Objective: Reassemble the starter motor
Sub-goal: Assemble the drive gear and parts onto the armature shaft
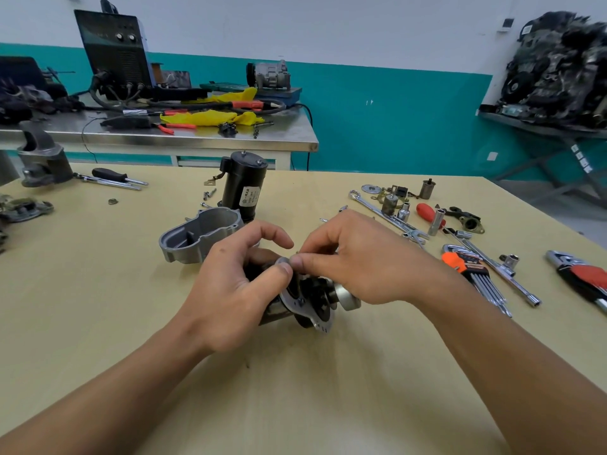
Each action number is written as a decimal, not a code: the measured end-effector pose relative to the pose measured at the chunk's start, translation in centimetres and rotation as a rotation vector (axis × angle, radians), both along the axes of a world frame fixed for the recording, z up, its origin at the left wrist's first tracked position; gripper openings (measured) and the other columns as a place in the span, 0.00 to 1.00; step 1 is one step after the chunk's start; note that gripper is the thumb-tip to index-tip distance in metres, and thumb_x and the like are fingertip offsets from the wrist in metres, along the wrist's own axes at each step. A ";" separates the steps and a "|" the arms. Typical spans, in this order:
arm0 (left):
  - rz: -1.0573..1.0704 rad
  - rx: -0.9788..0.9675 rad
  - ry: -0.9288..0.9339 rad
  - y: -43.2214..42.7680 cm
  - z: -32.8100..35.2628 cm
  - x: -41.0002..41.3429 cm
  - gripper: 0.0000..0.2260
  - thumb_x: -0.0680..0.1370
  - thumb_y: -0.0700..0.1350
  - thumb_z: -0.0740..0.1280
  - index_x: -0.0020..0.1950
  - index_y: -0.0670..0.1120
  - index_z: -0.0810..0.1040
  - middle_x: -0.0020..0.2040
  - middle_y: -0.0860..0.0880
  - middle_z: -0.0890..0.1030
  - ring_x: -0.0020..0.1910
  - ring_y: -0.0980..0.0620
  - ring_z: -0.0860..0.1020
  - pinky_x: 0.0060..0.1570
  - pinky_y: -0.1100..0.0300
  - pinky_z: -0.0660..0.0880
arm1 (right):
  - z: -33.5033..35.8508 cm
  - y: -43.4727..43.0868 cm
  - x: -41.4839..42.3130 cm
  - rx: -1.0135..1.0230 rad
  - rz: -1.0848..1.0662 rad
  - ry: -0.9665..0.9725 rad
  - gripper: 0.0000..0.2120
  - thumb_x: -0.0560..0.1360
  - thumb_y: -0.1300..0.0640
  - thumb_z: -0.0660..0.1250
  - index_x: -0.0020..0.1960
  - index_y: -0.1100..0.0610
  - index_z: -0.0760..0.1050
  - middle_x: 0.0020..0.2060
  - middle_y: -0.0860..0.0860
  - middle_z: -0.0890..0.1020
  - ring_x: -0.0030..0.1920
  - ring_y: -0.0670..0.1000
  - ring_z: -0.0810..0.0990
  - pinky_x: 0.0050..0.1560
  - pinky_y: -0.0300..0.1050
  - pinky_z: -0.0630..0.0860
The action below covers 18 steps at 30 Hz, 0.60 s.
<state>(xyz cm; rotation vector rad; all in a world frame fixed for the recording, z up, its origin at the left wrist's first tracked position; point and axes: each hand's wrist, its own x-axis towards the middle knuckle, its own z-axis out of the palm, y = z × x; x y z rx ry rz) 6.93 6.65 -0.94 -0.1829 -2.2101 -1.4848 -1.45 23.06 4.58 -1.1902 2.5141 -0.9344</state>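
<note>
Near the middle of the bench [295,389], both hands work on the half-built motor piece [315,298], which lies on its side on the bench top. It has a dark core, a round metal plate [295,302] and a silver cap end pointing right.

The left hand [236,284] has a close grip: its fingers curl round the dark end of the motor piece and its thumb presses on the top rim of the plate. The forefinger is lifted and bent above it.

The right hand [358,257] has a narrow grip, with thumb and forefinger pinched at the same top rim of the plate and touching the left thumb. What lies between the fingertips is too small to tell.

Just behind the hands sits the grey housing [200,234], open side up. Behind it the black motor can [244,188] stands upright, with a few loose screws [208,195] just to its left.

Toward the right edge lie a long spanner [377,208], a red-handled screwdriver [427,212], several sockets [404,211], a set of hex keys [476,274] in an orange holder and a ratchet [581,277].

Near the far left corner are a black-handled screwdriver [110,175] and a grey casting [42,162].
</note>
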 end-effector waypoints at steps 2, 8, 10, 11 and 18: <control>-0.005 0.006 -0.002 -0.1 0.0 0.0 0.07 0.72 0.49 0.66 0.49 0.55 0.76 0.30 0.44 0.81 0.29 0.53 0.74 0.29 0.64 0.71 | -0.2 -0.2 0.3 0.047 0.011 0.064 0.12 0.80 0.47 0.66 0.41 0.50 0.82 0.31 0.45 0.79 0.30 0.41 0.74 0.29 0.34 0.68; -0.018 0.019 -0.005 -0.2 -0.1 -0.1 0.10 0.70 0.54 0.64 0.49 0.56 0.76 0.32 0.42 0.82 0.30 0.48 0.76 0.30 0.58 0.74 | -0.4 -0.2 0.9 0.144 0.035 0.203 0.17 0.83 0.47 0.60 0.38 0.52 0.74 0.36 0.51 0.77 0.35 0.48 0.73 0.35 0.46 0.69; -0.020 0.017 -0.001 -0.2 -0.2 -0.1 0.07 0.71 0.51 0.65 0.49 0.56 0.76 0.30 0.42 0.80 0.28 0.52 0.73 0.28 0.63 0.71 | -0.5 -0.3 0.9 0.149 0.044 0.223 0.18 0.83 0.47 0.58 0.36 0.51 0.71 0.35 0.50 0.75 0.35 0.48 0.72 0.35 0.47 0.68; -0.020 0.019 0.000 -0.1 -0.2 -0.2 0.06 0.72 0.48 0.66 0.49 0.55 0.76 0.29 0.41 0.79 0.27 0.54 0.71 0.27 0.65 0.69 | -0.6 -0.4 0.9 0.148 0.046 0.235 0.18 0.84 0.48 0.58 0.36 0.51 0.70 0.35 0.50 0.75 0.35 0.48 0.72 0.36 0.48 0.68; -0.035 0.019 -0.005 -0.2 -0.1 -0.1 0.11 0.69 0.54 0.64 0.50 0.55 0.76 0.29 0.43 0.78 0.28 0.54 0.70 0.28 0.64 0.68 | -0.2 -0.2 1.0 0.197 0.075 0.195 0.16 0.84 0.47 0.56 0.39 0.47 0.69 0.37 0.47 0.75 0.37 0.47 0.73 0.38 0.48 0.71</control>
